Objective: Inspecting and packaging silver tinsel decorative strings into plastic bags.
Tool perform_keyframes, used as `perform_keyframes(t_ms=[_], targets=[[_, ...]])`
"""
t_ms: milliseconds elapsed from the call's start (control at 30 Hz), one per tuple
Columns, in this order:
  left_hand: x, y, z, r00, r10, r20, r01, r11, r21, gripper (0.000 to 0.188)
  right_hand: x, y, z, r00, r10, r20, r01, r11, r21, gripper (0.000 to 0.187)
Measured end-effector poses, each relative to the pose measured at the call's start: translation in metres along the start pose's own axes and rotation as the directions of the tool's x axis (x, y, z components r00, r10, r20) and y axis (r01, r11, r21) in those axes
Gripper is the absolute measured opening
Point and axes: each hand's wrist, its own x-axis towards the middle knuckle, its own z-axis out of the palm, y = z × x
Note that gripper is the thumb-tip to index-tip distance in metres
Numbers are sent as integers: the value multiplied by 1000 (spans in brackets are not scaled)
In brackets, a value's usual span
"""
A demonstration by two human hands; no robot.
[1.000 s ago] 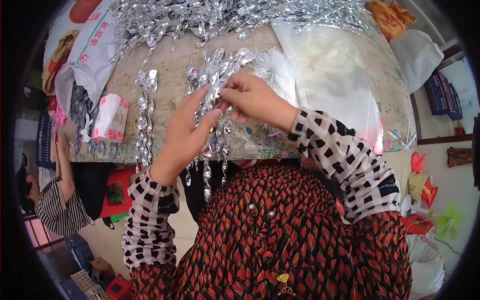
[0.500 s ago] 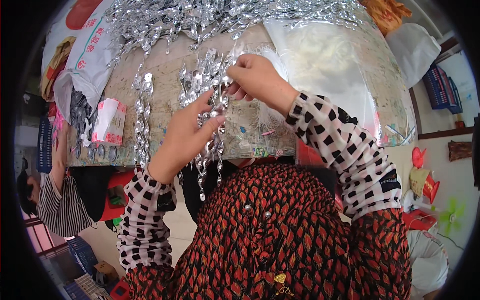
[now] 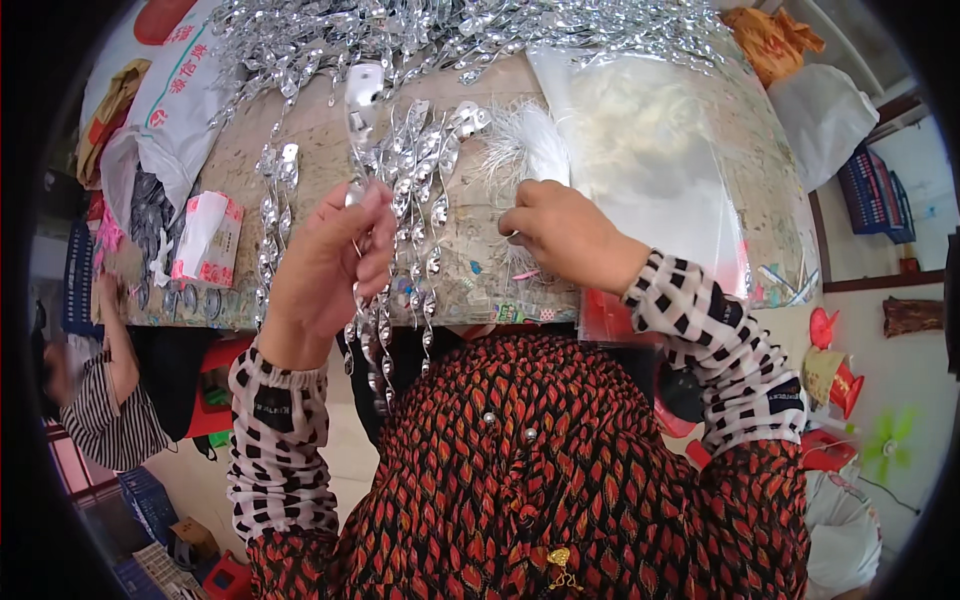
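Observation:
My left hand [image 3: 335,255] is closed on a shiny silver spiral strip [image 3: 364,105], whose flat, wide end sticks up past my fingers. Beside it, more silver twisted strips [image 3: 425,185] lie on the table, their lower ends reaching the front edge. My right hand [image 3: 575,235] is closed in a pinch just below a bundle of white strings [image 3: 540,150]. Whatever is between its fingertips is too fine to make out. Left of my left hand lies another small group of silver spirals [image 3: 270,200].
A large heap of silver spirals [image 3: 420,35] covers the table's far side. Clear plastic bags [image 3: 650,160] lie at right, and a pink-and-white tissue box [image 3: 208,240] stands at left. A person in a striped top [image 3: 115,415] sits at far left.
My left hand has moved left and raised one spiral strip off the others. My right hand has left the strips and come right and nearer, to the white strings.

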Motion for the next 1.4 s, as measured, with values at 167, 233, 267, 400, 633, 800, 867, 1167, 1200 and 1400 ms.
perform_keyframes(t_ms=[167, 233, 267, 400, 633, 800, 867, 1167, 1200, 1400], targets=[[-10, -8, 21, 985, -153, -81, 171, 937, 305, 17, 8, 0, 18, 999, -35, 5, 36, 984, -172, 13], [-3, -31, 15, 971, -185, -149, 223, 924, 309, 16, 8, 7, 25, 999, -46, 21, 49, 983, -174, 13], [-3, -36, 21, 959, -193, -206, 244, 934, 262, 16, 9, 9, 28, 999, -49, -24, 46, 994, -102, 11], [15, -59, 27, 925, -133, -357, 262, 903, 341, 18, 7, 11, 21, 993, -19, -115, 39, 984, 172, 8], [44, -77, 36, 904, -105, -414, 286, 869, 404, 27, 4, 17, 16, 983, 53, -173, 26, 905, 424, 10], [51, -80, 43, 865, -138, -482, 357, 845, 398, 26, 4, 21, 13, 981, 190, -38, -136, 812, 568, 10], [52, -82, 46, 858, -137, -495, 370, 833, 410, 26, 5, 24, 18, 980, 192, -48, -127, 798, 589, 11], [52, -89, 44, 877, -94, -471, 308, 863, 400, 14, 7, 21, 11, 975, 220, -33, -147, 748, 648, 13], [50, -87, 43, 889, -96, -448, 277, 891, 360, 13, 6, 21, 9, 969, 247, 6, -192, 735, 651, 13], [44, -75, 38, 908, -148, -392, 269, 923, 274, 10, 3, 23, 6, 969, 235, -79, -149, 806, 572, 13]])
